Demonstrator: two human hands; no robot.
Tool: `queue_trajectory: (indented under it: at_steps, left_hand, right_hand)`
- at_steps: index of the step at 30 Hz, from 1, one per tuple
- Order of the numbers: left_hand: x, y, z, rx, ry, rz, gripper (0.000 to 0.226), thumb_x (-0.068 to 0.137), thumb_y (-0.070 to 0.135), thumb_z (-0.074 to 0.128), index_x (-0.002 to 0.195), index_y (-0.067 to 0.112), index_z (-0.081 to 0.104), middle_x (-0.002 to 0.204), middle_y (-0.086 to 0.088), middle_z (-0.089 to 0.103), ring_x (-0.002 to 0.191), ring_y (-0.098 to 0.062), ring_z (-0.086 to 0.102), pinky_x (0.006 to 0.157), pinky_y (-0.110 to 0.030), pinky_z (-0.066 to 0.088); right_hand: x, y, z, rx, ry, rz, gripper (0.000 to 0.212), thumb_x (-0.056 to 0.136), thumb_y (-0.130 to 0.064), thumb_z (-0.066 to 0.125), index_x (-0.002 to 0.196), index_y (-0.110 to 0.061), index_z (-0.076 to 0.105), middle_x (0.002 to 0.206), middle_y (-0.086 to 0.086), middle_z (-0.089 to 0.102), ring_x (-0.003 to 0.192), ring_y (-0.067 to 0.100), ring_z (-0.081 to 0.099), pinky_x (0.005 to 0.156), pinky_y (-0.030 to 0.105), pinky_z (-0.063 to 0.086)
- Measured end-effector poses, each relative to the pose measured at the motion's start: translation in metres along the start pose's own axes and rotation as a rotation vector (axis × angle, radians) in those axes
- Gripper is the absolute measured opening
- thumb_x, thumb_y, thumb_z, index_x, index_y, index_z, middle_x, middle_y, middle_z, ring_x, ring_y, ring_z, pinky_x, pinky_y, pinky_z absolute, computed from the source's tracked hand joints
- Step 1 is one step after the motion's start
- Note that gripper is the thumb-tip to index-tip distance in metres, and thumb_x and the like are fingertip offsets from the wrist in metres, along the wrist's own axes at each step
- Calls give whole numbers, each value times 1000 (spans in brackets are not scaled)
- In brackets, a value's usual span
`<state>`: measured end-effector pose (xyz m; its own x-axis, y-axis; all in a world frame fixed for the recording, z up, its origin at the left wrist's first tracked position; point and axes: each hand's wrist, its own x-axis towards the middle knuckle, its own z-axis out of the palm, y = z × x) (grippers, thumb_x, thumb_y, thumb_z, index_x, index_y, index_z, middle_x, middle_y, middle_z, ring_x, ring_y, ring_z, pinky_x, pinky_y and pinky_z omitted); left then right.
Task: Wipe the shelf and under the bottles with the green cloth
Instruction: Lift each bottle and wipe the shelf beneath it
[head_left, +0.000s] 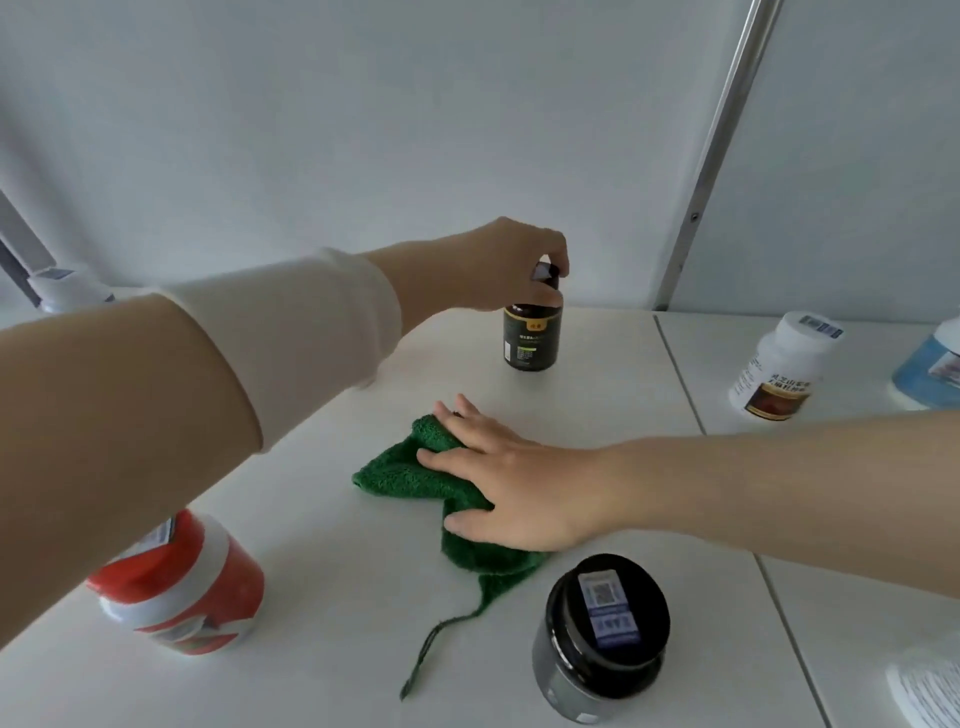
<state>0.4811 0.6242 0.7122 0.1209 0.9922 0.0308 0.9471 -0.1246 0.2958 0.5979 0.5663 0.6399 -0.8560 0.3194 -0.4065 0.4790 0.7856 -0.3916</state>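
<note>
Your left arm (130, 415) fills the lower left of the frame and reaches up to the middle. It wears a cream sleeve (311, 317). Your left hand (498, 265) curls its fingers round the cap of the dark bottle (533, 332). That bottle stands up straight in the middle, close to the back wall (363, 130).

Your right hand (519, 493) lies flat with straight fingers, pressing on the green cloth (400, 473). The cloth sits bunched up on the white shelf (322, 545), just below the middle of the frame. A strip of bare shelf shows between the cloth and the dark bottle. A loose green thread (431, 644) trails from the cloth's bottom edge toward the bottom of the frame.

At the lower left, a red and white tub (197, 587) stands partly under your left arm. A wide patch of bare shelf lies between it and the cloth. At the bottom middle, a black jar (602, 623) stands near the cloth's lower edge but does not touch it.

Two thin seams (680, 374) cross the shelf on the right. Past the upper one, a white pill bottle (779, 369) stands well apart from the cloth. A blue container (930, 369) is cut off by the right edge. A metal strip (722, 140) runs up the wall at the upper right.
</note>
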Motion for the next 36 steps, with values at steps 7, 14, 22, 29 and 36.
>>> queue_trajectory:
  at_steps: [7,14,22,29,36]
  left_hand:
    - [16,-8,-34,11,161,0,33,89,30,53,120,19,52,120,-4,55,91,-16,44,73,-23,32]
    - [14,-23,-54,75,260,-56,33,90,30,52,121,20,51,109,0,49,91,-19,43,71,-29,33]
    - [1,-13,-42,97,230,-7,34,90,32,51,122,21,50,115,-2,54,90,-19,42,70,-29,32]
    - [2,-3,-13,46,129,33,34,89,30,53,122,21,51,101,3,47,89,-19,43,72,-28,32]
    - [5,-1,-4,42,123,13,33,90,28,52,121,19,50,100,1,46,90,-19,41,72,-28,32]
  right_hand:
    - [26,32,7,-142,271,-343,47,95,-10,44,141,-17,35,156,9,10,145,21,4,113,20,-3]
    - [54,134,-56,-114,486,324,47,100,-21,30,146,-20,21,158,3,4,146,21,-3,116,32,0]
    - [22,104,-22,-117,382,96,49,99,-25,28,146,-30,14,157,-4,-7,144,11,-12,113,22,-7]
    - [-79,69,24,-248,104,-332,57,88,-36,23,144,-26,25,155,-6,-1,141,-1,-14,108,5,-14]
    - [-23,144,-37,-164,365,393,53,100,-28,26,148,-22,5,157,2,-11,144,15,-10,114,21,-6]
